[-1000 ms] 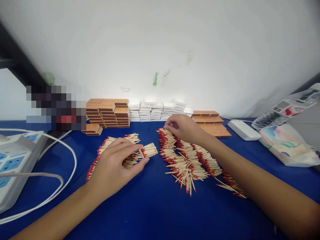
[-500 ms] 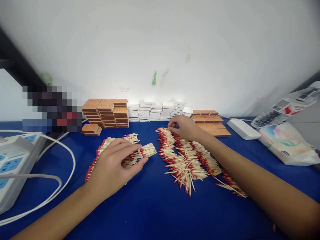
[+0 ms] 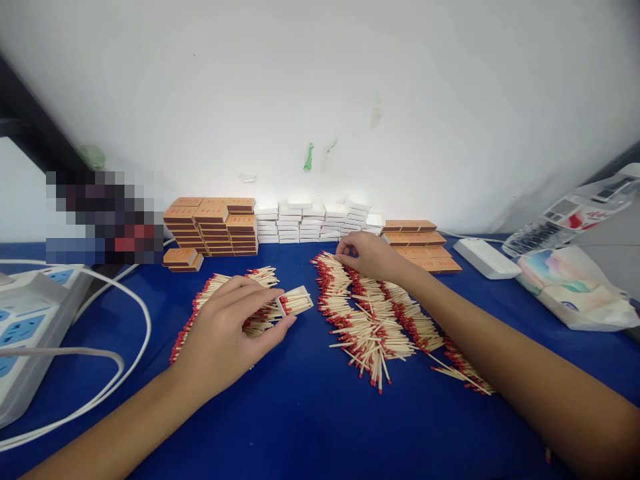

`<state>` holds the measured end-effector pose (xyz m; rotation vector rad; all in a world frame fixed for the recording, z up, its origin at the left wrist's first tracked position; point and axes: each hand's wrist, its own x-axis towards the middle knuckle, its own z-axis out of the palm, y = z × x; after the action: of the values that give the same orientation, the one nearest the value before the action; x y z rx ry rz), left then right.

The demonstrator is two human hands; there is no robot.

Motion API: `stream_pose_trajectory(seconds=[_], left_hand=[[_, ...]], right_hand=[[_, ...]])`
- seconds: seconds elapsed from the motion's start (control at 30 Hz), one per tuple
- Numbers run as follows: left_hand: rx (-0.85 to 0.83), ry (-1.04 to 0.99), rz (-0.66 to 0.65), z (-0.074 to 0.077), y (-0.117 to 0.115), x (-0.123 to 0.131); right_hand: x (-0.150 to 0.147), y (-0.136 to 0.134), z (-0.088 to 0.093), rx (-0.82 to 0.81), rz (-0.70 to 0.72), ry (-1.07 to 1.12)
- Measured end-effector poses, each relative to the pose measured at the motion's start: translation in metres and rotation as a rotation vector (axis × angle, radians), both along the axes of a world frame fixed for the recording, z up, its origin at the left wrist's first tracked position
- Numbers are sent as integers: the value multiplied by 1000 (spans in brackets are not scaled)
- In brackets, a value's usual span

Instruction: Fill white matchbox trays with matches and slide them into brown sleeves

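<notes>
Between the thumb and fingers of my left hand (image 3: pixel 227 330) is a small white matchbox tray (image 3: pixel 301 291), tilted, with several red-tipped matches (image 3: pixel 295 305) lying in it. Beneath and behind that hand lies a pile of matches (image 3: pixel 213 285), partly covered by it. My right hand (image 3: pixel 367 255) is at the far end of a larger spread of matches (image 3: pixel 370 320) laid in rough rows. Its thumb and forefinger pinch together at the top of the leftmost row, on matches there; how many is too small to tell.
Against the wall stand stacked orange matchboxes (image 3: pixel 215 230), white trays (image 3: pixel 313 223) and more orange boxes (image 3: pixel 417 247). A power strip (image 3: pixel 30 333) with white cables lies at left. To the right are a white box-shaped device (image 3: pixel 487 258), a tissue pack (image 3: pixel 575 287) and a plastic bottle (image 3: pixel 565 213).
The fingertips of my right hand have shifted very slightly at the top of the match row. My left hand and the tray have stayed in place.
</notes>
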<state>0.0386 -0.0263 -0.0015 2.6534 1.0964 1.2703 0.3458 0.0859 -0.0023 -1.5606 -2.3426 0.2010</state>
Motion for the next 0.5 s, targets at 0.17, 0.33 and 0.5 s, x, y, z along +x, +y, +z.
stream_pose_trajectory(seconds=[0.17,0.33,0.5], left_hand=[[2,2,1,0,0,0],[0,11,-3,1,0,0],[-3,12,-4,0,-1,0]], right_hand=[[2,2,-1,25,-9,-24],[6,4,-1,45,-14,-43],[5,4,-2,44,-23,-45]])
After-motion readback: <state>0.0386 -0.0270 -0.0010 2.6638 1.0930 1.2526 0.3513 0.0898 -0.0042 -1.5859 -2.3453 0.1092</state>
